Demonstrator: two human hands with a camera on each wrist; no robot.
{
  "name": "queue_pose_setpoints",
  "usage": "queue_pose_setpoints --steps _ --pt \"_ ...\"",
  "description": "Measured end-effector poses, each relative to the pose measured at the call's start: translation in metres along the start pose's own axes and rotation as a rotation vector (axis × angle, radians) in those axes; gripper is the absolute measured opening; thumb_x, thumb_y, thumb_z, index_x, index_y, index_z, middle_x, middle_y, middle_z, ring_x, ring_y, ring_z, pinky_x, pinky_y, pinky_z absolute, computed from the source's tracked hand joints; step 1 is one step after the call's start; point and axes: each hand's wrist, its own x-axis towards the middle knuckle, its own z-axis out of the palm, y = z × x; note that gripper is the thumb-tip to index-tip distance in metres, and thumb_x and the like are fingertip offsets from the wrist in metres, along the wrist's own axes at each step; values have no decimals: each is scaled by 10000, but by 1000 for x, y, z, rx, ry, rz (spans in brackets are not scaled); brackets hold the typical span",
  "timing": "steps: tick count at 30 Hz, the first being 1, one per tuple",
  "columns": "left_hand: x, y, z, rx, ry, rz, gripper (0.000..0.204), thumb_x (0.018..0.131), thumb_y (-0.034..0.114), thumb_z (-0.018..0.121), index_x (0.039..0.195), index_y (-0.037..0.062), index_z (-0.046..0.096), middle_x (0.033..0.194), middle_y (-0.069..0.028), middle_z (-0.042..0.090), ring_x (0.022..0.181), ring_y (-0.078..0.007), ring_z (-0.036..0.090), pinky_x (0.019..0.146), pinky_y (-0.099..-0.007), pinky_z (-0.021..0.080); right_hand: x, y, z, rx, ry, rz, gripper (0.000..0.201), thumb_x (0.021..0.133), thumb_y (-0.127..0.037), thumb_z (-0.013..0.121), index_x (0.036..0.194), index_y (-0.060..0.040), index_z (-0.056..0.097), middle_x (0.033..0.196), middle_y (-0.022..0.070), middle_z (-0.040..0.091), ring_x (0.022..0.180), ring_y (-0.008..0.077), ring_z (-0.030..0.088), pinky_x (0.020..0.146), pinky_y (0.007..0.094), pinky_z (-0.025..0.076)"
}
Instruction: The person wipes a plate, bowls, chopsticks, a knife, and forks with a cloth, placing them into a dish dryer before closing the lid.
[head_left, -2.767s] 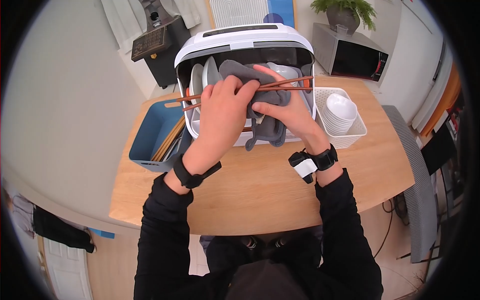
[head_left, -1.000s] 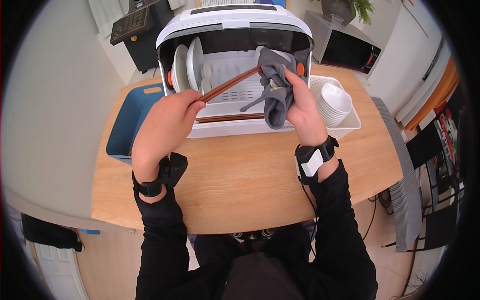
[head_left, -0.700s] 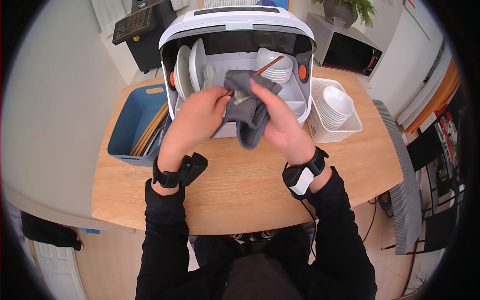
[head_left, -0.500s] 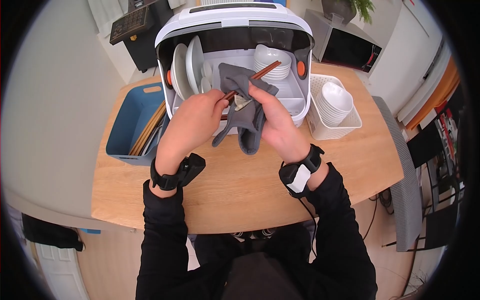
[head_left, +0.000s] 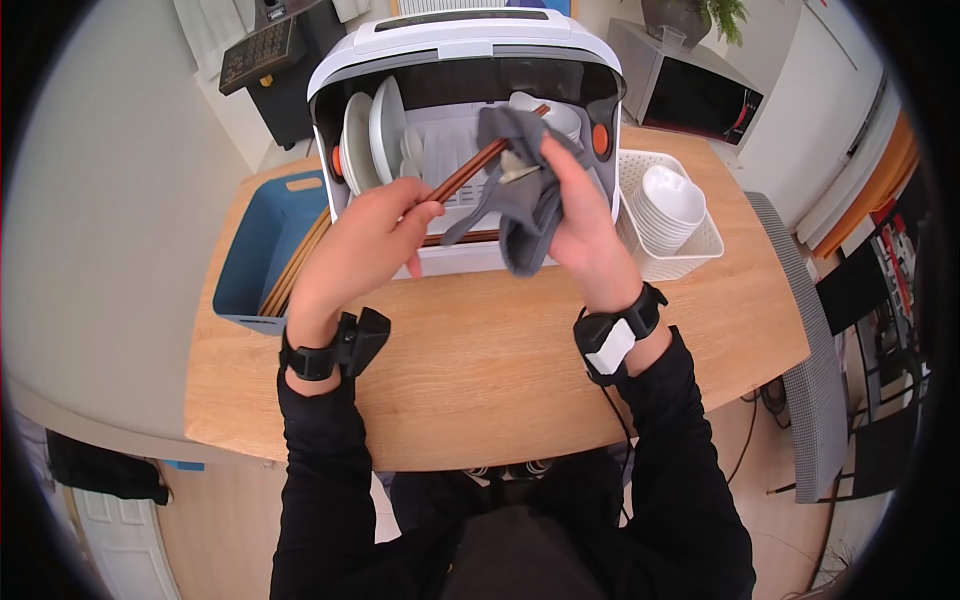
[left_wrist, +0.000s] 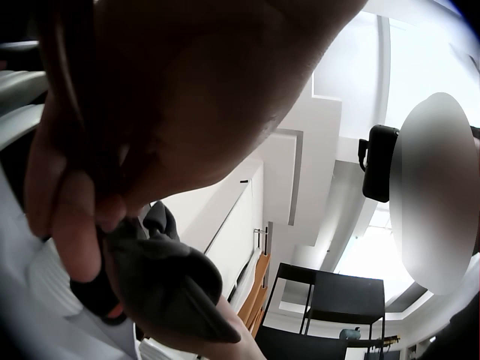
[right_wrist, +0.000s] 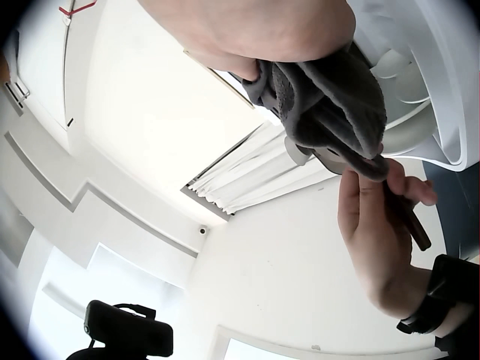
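My left hand [head_left: 365, 240] pinches a pair of reddish-brown chopsticks [head_left: 468, 172] near their lower left end. They slant up to the right, and their far tips poke out past a grey cloth [head_left: 528, 215]. My right hand [head_left: 590, 230] grips that cloth around the upper part of the chopsticks; a pale label shows on it. In the right wrist view the cloth [right_wrist: 322, 105] hangs bunched below the palm, and the chopsticks' butt end [right_wrist: 420, 232] sticks out beyond the left fingers. Both hands are over the front of an open white dish cabinet [head_left: 440, 262].
White plates [head_left: 388, 130] stand upright at the cabinet's left, and bowls [head_left: 560, 115] sit partly hidden at its right. More brown chopsticks [head_left: 470, 238] lie along its front. A blue bin [head_left: 240, 245] holds wooden chopsticks; a white basket [head_left: 690, 258] holds stacked bowls. A microwave [head_left: 690, 95] stands behind.
Both hands were over the cabinet's middle half a second ago. Since then the left hand has drawn left along with the chopsticks, and the right hand has slid the cloth up and right.
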Motion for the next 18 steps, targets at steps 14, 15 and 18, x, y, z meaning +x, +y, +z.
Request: queue_pose_setpoints --steps 14,15,18 --pt "9 4 20 -88 607 254 242 947 230 628 996 1 689 800 -84 686 783 -201 662 713 -304 502 -18 2 22 -601 -126 -123 351 884 -81 669 1206 31 587 998 72 682 860 117 636 736 268 523" --pt "14 0 19 -100 610 283 242 945 230 635 1011 4 691 809 -75 686 787 -194 658 715 -304 502 -20 2 25 -619 -144 -87 362 876 -78 678 1209 34 588 997 70 682 855 115 634 739 268 518" --pt "20 -8 17 -236 510 267 246 944 235 649 1040 15 701 832 -46 686 824 -167 641 739 -298 500 -20 5 25 -749 -242 -47 372 861 -77 694 1202 37 597 993 63 680 843 111 629 740 269 510"
